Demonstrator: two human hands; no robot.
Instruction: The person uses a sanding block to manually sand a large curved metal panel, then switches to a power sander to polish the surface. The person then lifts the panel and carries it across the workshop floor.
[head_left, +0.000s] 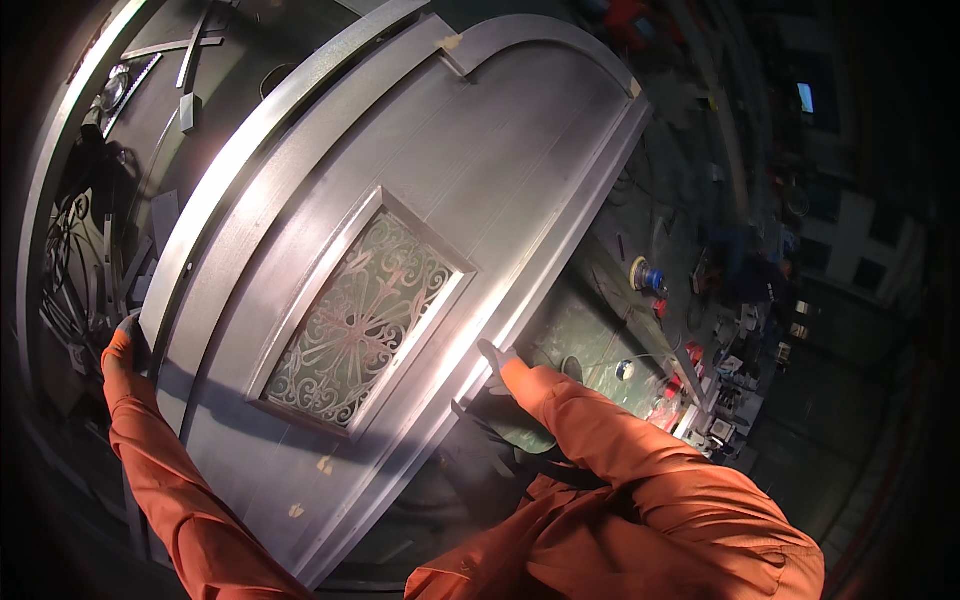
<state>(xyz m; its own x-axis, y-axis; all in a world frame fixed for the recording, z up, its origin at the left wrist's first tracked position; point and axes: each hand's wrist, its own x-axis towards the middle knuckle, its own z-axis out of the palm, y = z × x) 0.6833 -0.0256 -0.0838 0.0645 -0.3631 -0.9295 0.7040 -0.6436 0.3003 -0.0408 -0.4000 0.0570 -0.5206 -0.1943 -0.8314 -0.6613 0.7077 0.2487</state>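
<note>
A grey metal door with an arched top lies in front of me, slanting from lower left to upper right. A framed opening in it holds a scrollwork grille. Along its left side runs a bright metal frame bar. My left hand is closed round the outer left edge of this bar, its fingers partly hidden. On the opposite edge, my gloved right hand grips the door's rim, thumb on top and the other fingers mostly out of sight.
A yellow and blue round sander sits to the right of the door, by a long beam. Farther right is a cluttered bench. Metal strips and dark scrollwork pieces lie at the left.
</note>
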